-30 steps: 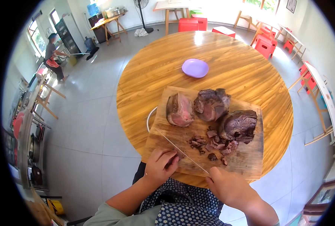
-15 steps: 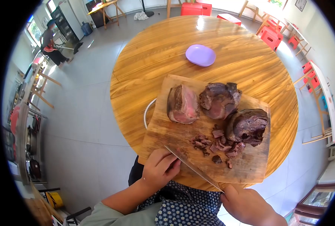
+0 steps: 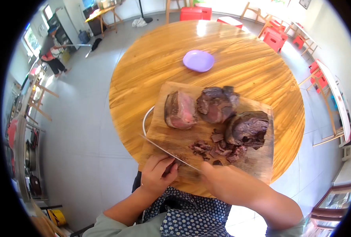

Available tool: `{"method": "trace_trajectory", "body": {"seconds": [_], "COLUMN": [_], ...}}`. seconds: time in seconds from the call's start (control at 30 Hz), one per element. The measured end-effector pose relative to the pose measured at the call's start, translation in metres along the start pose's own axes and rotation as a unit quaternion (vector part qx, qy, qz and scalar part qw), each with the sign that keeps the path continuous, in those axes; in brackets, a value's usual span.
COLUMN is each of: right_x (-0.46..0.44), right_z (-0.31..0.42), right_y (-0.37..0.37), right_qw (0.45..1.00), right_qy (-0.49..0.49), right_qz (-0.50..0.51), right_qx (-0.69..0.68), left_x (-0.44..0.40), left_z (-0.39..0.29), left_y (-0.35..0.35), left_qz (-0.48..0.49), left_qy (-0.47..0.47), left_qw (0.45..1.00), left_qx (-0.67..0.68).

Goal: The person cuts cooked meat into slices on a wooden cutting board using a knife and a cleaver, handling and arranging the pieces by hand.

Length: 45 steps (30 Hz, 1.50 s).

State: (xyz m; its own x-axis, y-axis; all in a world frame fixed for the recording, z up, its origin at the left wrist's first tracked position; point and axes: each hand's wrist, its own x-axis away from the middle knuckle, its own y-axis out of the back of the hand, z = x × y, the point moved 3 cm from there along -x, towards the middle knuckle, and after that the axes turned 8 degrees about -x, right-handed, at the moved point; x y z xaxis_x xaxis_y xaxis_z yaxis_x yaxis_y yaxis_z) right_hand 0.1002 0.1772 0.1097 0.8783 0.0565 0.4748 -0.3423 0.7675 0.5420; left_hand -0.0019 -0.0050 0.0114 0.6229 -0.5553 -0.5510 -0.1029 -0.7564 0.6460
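Note:
On the wooden cutting board [image 3: 161,136], my left hand [image 3: 157,175] is curled with its fingertips closed on a small dark piece of meat [image 3: 169,170], mostly covered by the fingers. My right hand [image 3: 222,179] grips a knife [image 3: 169,152] whose handle is hidden in the fist. The thin blade slants up and left, just past the left fingertips. Chopped bits of meat [image 3: 222,149] lie at the board's middle. Behind them are a pinkish chunk of meat [image 3: 180,110], a browned chunk [image 3: 215,106] and a dark chunk [image 3: 247,129] at right.
A purple plate [image 3: 198,61] sits on the round wooden table [image 3: 144,63] beyond the board. Red stools [image 3: 275,38] and side tables stand along the walls. At far left, a person [image 3: 51,53] holds a long-handled tool over the floor.
My right hand has moved up and left with the knife, so the blade reaches farther past my left hand. The view has shifted slightly. The distant person's tool has swung outward.

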Motion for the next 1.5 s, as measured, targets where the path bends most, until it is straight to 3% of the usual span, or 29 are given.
{"method": "trace_trajectory", "body": {"seconds": [0.17, 0.37, 0.53, 0.6, 0.73, 0.83, 1.1, 1.5], "right_x": [-0.030, 0.002, 0.046, 0.052, 0.052, 0.053, 0.053, 0.051], "right_z": [0.004, -0.021, -0.014, -0.010, -0.016, -0.009, -0.010, -0.015], "right_y": [-0.019, 0.006, 0.017, 0.014, -0.001, -0.009, -0.034, -0.039], "right_qw": [0.981, 0.985, 0.989, 0.985, 0.971, 0.983, 0.983, 0.982], "right_qy": [0.161, 0.114, 0.007, 0.009, 0.064, 0.000, 0.011, 0.063], "right_qz": [-0.102, -0.120, -0.146, -0.171, -0.230, -0.184, -0.178, -0.172], "right_qx": [0.041, 0.044, 0.015, 0.014, 0.010, 0.025, 0.039, 0.037], "left_x": [0.002, 0.003, 0.005, -0.001, -0.007, -0.004, -0.006, -0.009], "left_z": [-0.002, -0.010, -0.012, -0.015, -0.014, -0.012, -0.009, -0.009], "left_y": [0.002, 0.009, 0.008, 0.004, 0.001, 0.005, 0.000, 0.000], "left_qz": [0.005, 0.018, 0.031, -0.014, 0.010, -0.014, -0.011, 0.013], "left_qy": [-0.048, -0.049, -0.036, -0.037, -0.026, -0.058, -0.094, -0.074], "left_qw": [0.999, 0.998, 0.999, 0.999, 0.999, 0.998, 0.996, 0.997], "left_qx": [-0.023, -0.017, -0.009, 0.021, 0.027, -0.029, -0.004, -0.026]}}
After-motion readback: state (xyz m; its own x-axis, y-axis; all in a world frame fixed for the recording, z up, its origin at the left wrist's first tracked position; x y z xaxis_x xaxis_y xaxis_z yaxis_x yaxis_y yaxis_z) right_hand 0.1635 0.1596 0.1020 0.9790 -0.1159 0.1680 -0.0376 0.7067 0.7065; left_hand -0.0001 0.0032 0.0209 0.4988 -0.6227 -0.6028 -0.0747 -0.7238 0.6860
